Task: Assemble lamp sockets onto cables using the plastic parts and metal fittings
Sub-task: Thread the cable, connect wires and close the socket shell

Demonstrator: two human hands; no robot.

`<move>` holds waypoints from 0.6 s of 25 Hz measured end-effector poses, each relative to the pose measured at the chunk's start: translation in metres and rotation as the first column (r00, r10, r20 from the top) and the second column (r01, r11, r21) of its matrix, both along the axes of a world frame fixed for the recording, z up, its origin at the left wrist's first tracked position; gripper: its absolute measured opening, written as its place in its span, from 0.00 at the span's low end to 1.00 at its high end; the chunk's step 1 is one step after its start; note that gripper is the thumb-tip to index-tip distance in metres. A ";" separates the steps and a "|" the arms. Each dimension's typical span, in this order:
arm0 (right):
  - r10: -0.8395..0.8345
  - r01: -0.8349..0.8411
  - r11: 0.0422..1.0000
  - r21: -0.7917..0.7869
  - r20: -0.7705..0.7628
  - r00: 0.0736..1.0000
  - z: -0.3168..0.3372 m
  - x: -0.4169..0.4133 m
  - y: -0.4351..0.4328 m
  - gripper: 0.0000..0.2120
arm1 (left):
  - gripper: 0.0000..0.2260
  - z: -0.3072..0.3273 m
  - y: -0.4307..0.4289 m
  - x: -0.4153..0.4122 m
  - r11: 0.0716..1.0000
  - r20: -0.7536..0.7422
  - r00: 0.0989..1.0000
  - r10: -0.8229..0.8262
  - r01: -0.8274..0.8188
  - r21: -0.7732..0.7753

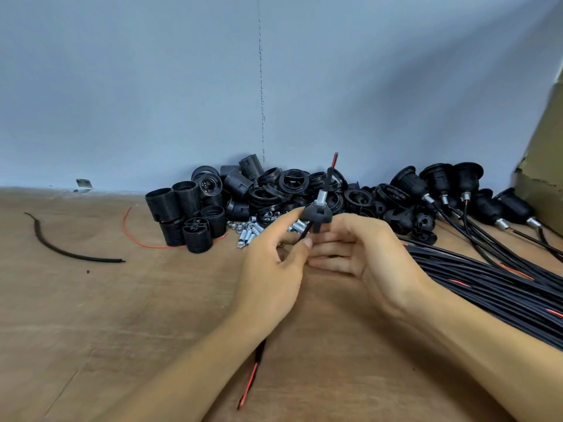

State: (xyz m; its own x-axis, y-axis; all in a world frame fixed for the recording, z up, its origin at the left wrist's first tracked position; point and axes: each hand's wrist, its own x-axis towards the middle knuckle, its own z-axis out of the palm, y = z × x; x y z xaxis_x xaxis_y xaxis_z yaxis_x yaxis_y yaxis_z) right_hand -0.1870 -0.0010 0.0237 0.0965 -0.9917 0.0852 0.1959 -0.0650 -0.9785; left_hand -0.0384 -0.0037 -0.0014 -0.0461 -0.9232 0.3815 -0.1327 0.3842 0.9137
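Just in front of the pile of black socket parts point(274, 187), the left hand point(271, 263) pinches the cable point(307, 231); the right hand point(365, 254) grips its socket cap point(316, 216).

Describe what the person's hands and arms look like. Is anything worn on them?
The left hand and the right hand are bare: no gloves, and no ring shows. The left forearm and right forearm are bare, with no sleeve, watch or bracelet in view.

Matt wooden tabletop point(152, 300); on it ribbed black plastic socket sleeves point(185, 205), beside them shiny metal fittings point(248, 234).
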 end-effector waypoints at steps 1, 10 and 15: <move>-0.081 0.080 0.997 -0.024 -0.051 0.995 0.000 -0.001 0.000 0.13 | 0.19 0.000 -0.002 0.002 0.990 0.108 0.990 0.090 -0.077 -0.120; -0.203 0.191 0.978 -0.079 -0.195 0.959 -0.008 0.001 0.004 0.20 | 0.24 -0.001 -0.004 0.017 0.952 0.518 0.829 0.213 -0.056 -0.301; -0.395 0.367 0.918 -0.149 -0.289 0.872 0.000 -0.016 -0.009 0.17 | 0.10 -0.003 -0.010 0.023 0.966 0.445 0.880 0.165 -0.053 -0.253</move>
State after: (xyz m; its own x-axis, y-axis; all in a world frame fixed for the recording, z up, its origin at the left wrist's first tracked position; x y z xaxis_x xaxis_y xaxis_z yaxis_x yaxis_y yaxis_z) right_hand -0.2029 -0.0099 0.0234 -0.2516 -0.9468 0.2008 -0.1708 -0.1608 -0.9721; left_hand -0.0152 -0.0134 -0.0042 -0.1718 -0.8236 0.5405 -0.5682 0.5310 0.6286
